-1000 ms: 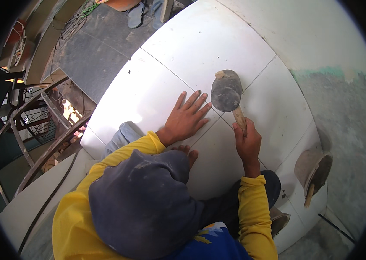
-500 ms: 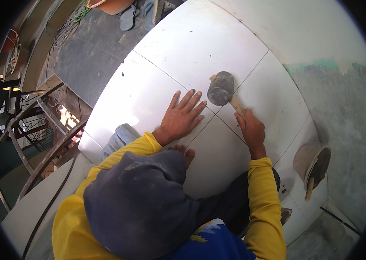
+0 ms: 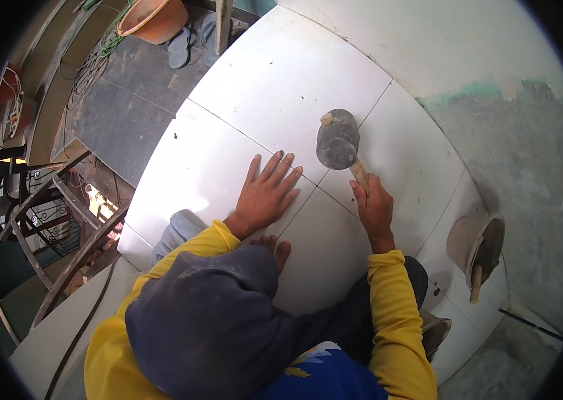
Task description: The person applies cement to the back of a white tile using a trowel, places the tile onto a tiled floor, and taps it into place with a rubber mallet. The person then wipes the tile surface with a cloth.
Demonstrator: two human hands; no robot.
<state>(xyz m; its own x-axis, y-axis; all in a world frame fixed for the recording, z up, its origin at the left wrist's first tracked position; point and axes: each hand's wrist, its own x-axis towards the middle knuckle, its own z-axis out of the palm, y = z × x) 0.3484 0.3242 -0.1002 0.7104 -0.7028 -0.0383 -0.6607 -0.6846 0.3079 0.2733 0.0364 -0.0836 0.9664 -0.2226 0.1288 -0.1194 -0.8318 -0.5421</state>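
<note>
My right hand (image 3: 375, 208) is closed around the wooden handle of a rubber mallet (image 3: 338, 141). The mallet's dark head is over the white floor tiles (image 3: 275, 87), close to where their joints cross; whether it touches them I cannot tell. To its left, my left hand (image 3: 263, 199) lies flat with fingers spread, resting on a tile by a joint. My bare toes (image 3: 273, 248) show just below that hand. My bent knees and dark trousers lie between my yellow-sleeved arms.
On the right stands a dirty bucket (image 3: 466, 243) with a wooden handle sticking out, and another container (image 3: 435, 331) is partly hidden by my arm. A bare wall (image 3: 515, 153) borders the tiles. Far left are an orange basin (image 3: 151, 23), slippers (image 3: 178, 49) and a metal frame (image 3: 71, 250).
The view has shifted slightly, with more of the orange basin and lower container showing. The mallet head is a little farther from the joint crossing. My left hand stays on the tile.
</note>
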